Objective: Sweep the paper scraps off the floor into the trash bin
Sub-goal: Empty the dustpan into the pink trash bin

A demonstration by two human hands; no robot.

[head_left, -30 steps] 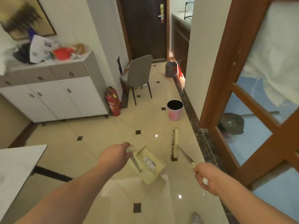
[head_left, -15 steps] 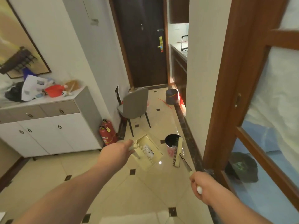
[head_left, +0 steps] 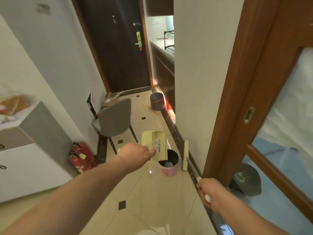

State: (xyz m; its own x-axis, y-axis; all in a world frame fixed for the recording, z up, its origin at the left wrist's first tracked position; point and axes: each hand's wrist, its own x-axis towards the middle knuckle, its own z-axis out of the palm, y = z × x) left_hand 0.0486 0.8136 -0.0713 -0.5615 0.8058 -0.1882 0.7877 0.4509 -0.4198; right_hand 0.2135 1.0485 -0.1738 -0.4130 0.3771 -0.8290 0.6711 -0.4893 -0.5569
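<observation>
My left hand (head_left: 135, 154) grips the handle of a pale yellow dustpan (head_left: 155, 145), held tilted over the rim of a small pink trash bin (head_left: 169, 171) with a dark lining. White paper scraps (head_left: 167, 164) lie inside the bin. My right hand (head_left: 209, 192) grips the white end of a broom handle. The cream broom head (head_left: 185, 155) stands to the right of the bin, against the wall's base.
A grey chair (head_left: 115, 121) stands behind the bin. Two red fire extinguishers (head_left: 80, 157) sit by a white cabinet (head_left: 25, 163) at left. A grey bin (head_left: 156, 101) stands near the dark door. A wooden sliding door frame (head_left: 237, 85) borders the right.
I have walked toward the pink bin. My left hand raised the dustpan from near the floor and tipped it over the bin. The broom moved right, beside the wall.
</observation>
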